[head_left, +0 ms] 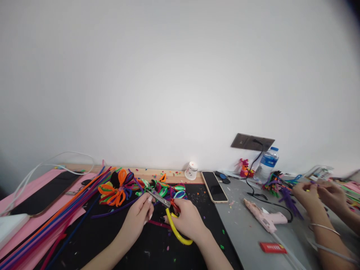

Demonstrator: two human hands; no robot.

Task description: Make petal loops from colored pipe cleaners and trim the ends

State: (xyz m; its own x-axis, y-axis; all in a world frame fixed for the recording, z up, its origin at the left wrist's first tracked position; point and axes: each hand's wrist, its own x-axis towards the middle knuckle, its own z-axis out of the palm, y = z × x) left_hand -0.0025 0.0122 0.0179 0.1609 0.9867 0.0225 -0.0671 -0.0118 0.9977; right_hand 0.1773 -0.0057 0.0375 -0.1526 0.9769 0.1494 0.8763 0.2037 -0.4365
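Observation:
My right hand (pixel 187 219) grips a pair of scissors (pixel 162 199) with a big yellow loop handle and some red inside. Their blades point up and left, across the fingertips of my left hand (pixel 140 210). That hand is closed in a pinch; what lies between its fingers is hidden. Just behind the hands is a heap of looped pipe-cleaner flowers: an orange one (pixel 121 187) to the left, and green, blue and purple loops (pixel 178 191) to the right. A purple pipe cleaner (pixel 108 213) runs along the mat toward my left hand.
Long pipe cleaners (pixel 70 210) lie on pink sheets at left beside a dark tablet-like slab (pixel 46 193). A paper cup (pixel 191 171), phone (pixel 214 187), pink glue gun (pixel 266 216), red box (pixel 272 247) and water bottle (pixel 267 163) stand rightward. A co-worker's hands (pixel 320 195) work at far right.

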